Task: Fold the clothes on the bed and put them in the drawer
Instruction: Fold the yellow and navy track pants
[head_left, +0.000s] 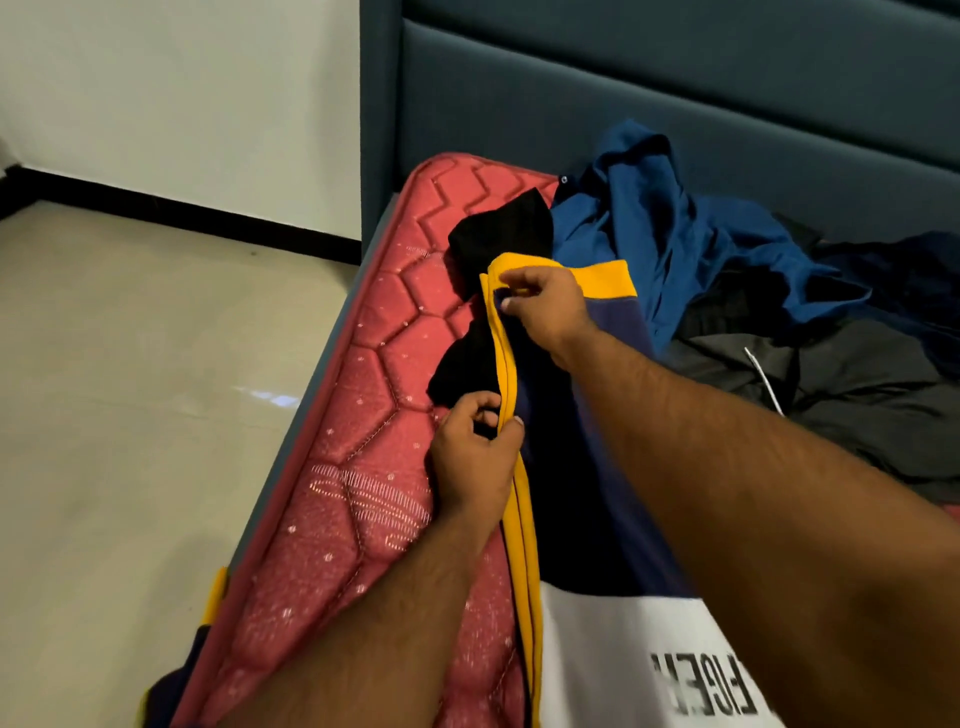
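Your left hand (475, 452) pinches the yellow edge of the shirt (566, 467) lying on the mattress (363, 415); your right hand (545, 306) pinches the same edge farther up, near its top corner. A pile (727, 270) of clothes lies just beside it.

The mattress (363, 467) at lower centre was quilted pink cloth with a faint woven sheen. The headboard (675, 78) at the top was matt blue-grey upholstery. The floor (130, 389) on the left was smooth and glossy, catching light. The navy garment (571, 493) with yellow trim looked soft, matt knit; the blue shirt (649, 218) beyond was thin, crumpled cloth.
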